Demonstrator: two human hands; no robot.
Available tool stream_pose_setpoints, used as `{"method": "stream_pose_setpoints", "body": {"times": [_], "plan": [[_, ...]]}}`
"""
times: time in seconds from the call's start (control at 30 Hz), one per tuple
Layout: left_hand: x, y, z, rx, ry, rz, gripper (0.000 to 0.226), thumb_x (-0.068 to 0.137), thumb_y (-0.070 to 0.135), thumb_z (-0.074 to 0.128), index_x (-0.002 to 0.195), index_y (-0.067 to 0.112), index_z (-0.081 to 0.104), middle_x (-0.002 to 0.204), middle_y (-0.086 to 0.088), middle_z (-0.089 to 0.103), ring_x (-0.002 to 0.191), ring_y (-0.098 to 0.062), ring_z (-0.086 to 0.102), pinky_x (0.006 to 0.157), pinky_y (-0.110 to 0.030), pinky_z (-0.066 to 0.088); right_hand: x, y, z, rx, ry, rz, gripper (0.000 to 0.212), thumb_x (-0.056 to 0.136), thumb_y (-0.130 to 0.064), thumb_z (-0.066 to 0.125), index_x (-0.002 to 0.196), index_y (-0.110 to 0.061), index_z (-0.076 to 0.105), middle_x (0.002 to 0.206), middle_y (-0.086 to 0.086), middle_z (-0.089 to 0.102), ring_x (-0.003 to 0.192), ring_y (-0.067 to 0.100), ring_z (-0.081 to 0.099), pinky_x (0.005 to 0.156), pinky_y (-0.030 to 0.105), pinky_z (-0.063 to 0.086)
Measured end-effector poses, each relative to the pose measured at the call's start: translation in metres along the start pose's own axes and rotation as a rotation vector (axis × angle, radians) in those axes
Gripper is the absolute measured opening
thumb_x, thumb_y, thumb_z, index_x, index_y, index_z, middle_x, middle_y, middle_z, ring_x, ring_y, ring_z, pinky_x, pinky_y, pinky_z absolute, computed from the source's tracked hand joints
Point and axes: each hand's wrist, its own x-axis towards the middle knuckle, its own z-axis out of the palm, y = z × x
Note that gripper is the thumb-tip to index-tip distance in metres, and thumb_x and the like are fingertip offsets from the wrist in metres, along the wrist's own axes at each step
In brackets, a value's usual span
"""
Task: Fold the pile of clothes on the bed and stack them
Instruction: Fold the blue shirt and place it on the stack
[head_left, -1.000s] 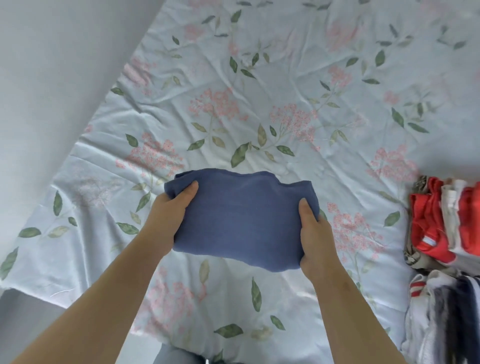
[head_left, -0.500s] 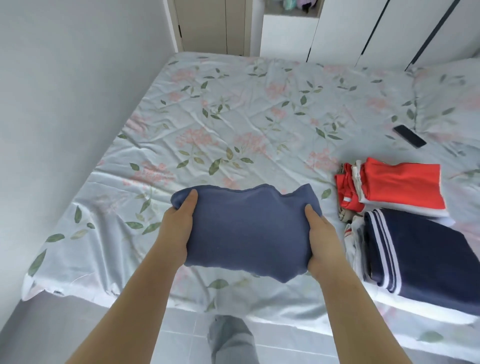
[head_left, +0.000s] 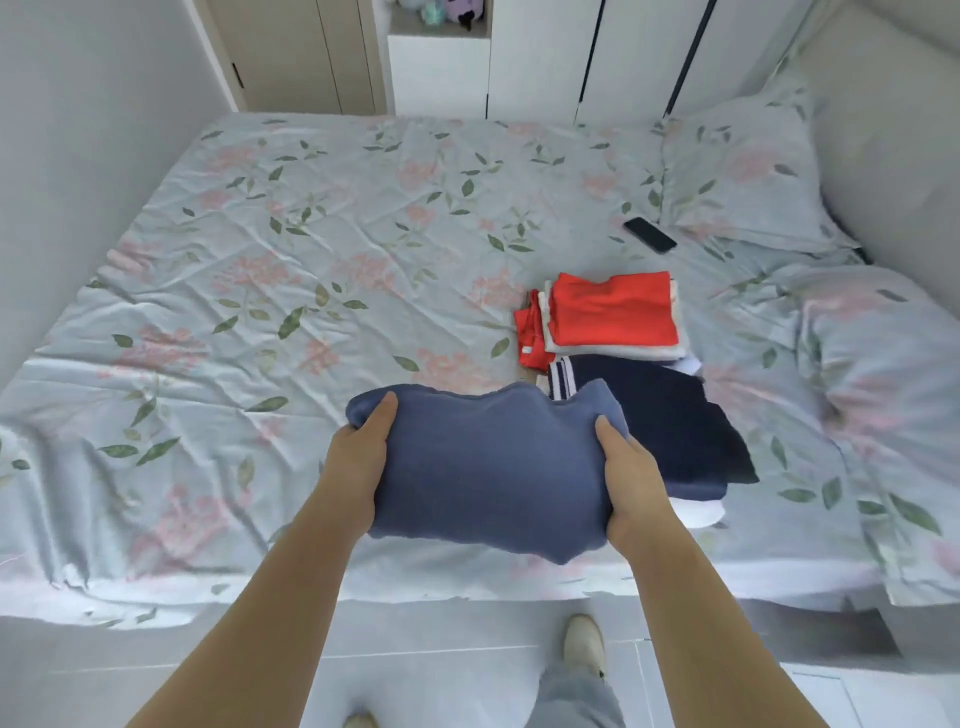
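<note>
While left hand (head_left: 358, 462) and right hand (head_left: 631, 480) clamp folded blue garment (head_left: 488, 475) above bed (head_left: 311, 260): uneven release onto navy stack (head_left: 670, 415) risks unfolding, toppling.

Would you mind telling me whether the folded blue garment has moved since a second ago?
Yes. The blue garment, held in both hands, has shifted right, judged against the navy pile, whose near edge it now overlaps.
</note>
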Motion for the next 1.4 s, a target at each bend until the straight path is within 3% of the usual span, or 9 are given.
{"method": "stream_pose_setpoints", "body": {"times": [0.3,0.5,0.67,0.8,0.87,0.97,1.1,1.2,1.4], "plan": [[-0.006,-0.024,0.176,0.089,-0.002,-0.012,0.032,0.093,0.046,0.051,0.107,0.017,0.052,0.092,-0.002,0.061,0.089,-0.027,0.057,0.082,-0.038,0.046,0.084,-0.047,-0.149,-0.203,-0.033,-0.069,0.012,0.097,-0.032,0.049,0.094,-0.033,0.061,0.103,0.002,0.067,0.096,0.025,0.064,0.088,0.045,0.052],[0.025,-0.027,0.228,0.143,-0.014,0.023,0.017,0.093,0.037,0.055,0.103,0.023,0.056,0.093,0.003,0.060,0.092,-0.024,0.055,0.083,-0.034,0.043,0.142,-0.060,-0.181,-0.323,-0.013,-0.120,0.015,0.096,-0.026,0.052,0.108,-0.021,0.060,0.099,0.002,0.067,0.090,0.023,0.063,0.083,0.041,0.052],[0.072,-0.028,0.257,0.260,-0.006,0.073,0.030,0.096,0.032,0.049,0.120,0.015,0.057,0.104,-0.003,0.060,0.103,-0.026,0.056,0.086,-0.034,0.042,0.193,-0.063,-0.182,-0.381,0.017,-0.126,0.006,0.097,-0.022,0.050,0.093,-0.026,0.052,0.086,-0.007,0.058,0.080,0.015,0.056,0.076,0.033,0.047],[0.106,-0.052,0.272,0.809,-0.019,0.183,0.058,0.096,0.031,0.046,0.148,0.020,0.022,0.146,-0.003,0.036,0.135,-0.029,0.033,0.105,-0.041,0.033,0.229,-0.043,-0.183,-0.663,0.052,0.011,0.016,0.091,-0.019,0.049,0.105,-0.012,0.048,0.089,0.004,0.053,0.085,0.027,0.051,0.079,0.043,0.045],[0.113,-0.064,0.281,1.138,-0.039,0.369,0.062,0.097,0.034,0.043,0.150,0.021,0.015,0.156,-0.001,0.018,0.144,-0.024,0.015,0.113,-0.042,0.023,0.239,-0.031,-0.178,-0.996,0.066,0.018,0.038,0.092,-0.026,0.046,0.129,-0.021,0.043,0.116,0.008,0.054,0.103,0.033,0.051,0.088,0.046,0.042],[0.122,-0.075,0.298,1.400,-0.114,0.631,0.052,0.096,0.038,0.037,0.144,0.018,0.037,0.153,-0.006,0.030,0.142,-0.028,0.025,0.112,-0.046,0.026,0.245,-0.021,-0.158,-1.267,0.091,-0.152,0.053,0.098,-0.037,0.041,0.148,-0.028,0.024,0.155,0.006,0.021,0.139,0.030,0.024,0.109,0.046,0.025],[0.148,-0.095,0.310,1.615,-0.218,0.786,0.055,0.085,0.045,0.033,0.124,0.018,0.061,0.134,-0.009,0.055,0.127,-0.035,0.048,0.102,-0.059,0.035,0.269,-0.007,-0.138,-1.452,0.101,-0.334,0.054,0.098,-0.044,0.037,0.149,-0.034,0.021,0.160,0.003,0.000,0.147,0.028,0.003,0.116,0.047,0.008],[0.160,-0.115,0.303,1.605,-0.199,0.831,0.054,0.088,0.048,0.033,0.129,0.021,0.056,0.137,-0.008,0.053,0.131,-0.035,0.044,0.106,-0.059,0.027,0.278,0.016,-0.134,-1.484,0.041,-0.235,0.055,0.097,-0.050,0.028,0.149,-0.039,0.016,0.160,0.000,0.004,0.147,0.027,0.004,0.114,0.056,0.009],[0.170,-0.153,0.291,1.498,-0.132,0.939,0.052,0.088,0.045,0.038,0.136,0.026,0.039,0.142,-0.007,0.047,0.136,-0.033,0.031,0.107,-0.060,0.028,0.282,0.061,-0.134,-1.461,0.217,-0.350,0.051,0.088,-0.044,0.033,0.137,-0.031,0.039,0.143,0.012,0.047,0.129,0.039,0.045,0.095,0.065,0.036]]}}
